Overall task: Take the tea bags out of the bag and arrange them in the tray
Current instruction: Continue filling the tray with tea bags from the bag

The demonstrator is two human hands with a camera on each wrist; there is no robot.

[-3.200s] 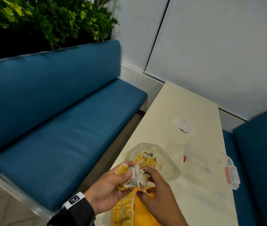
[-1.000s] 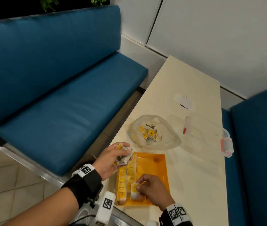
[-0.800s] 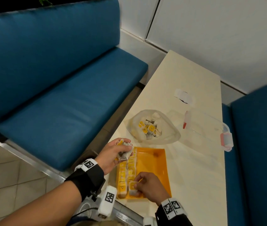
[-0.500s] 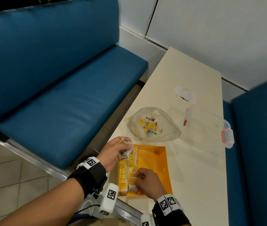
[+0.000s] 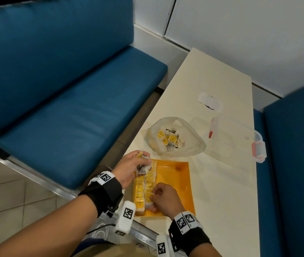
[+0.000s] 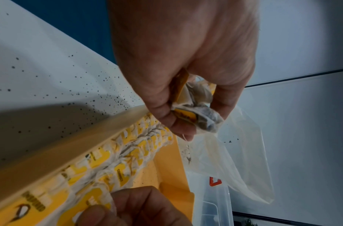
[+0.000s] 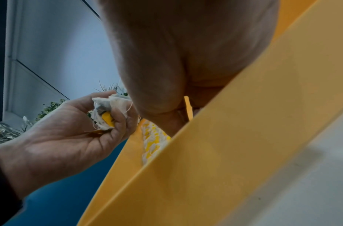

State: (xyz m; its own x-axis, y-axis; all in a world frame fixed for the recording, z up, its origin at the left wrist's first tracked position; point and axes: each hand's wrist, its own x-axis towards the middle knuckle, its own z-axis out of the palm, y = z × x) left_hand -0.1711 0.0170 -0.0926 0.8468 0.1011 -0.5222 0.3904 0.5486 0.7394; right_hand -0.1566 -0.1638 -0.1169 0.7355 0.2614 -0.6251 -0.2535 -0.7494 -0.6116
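Right hand [image 5: 163,198] now pinching tea bag [image 5: 149,196] in tray [image 5: 182,182]; left hand [image 5: 130,168] clutching tea bag bunch [image 5: 143,165] at rim.

Tea bags [image 6: 196,113] in left grip [image 6: 186,64]

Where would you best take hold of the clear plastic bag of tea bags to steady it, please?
Probably at the crumpled rim of the clear plastic bag, from above on its right side. The mouth lies open upward with the tea bags piled inside, and the loose film should pinch easily there.
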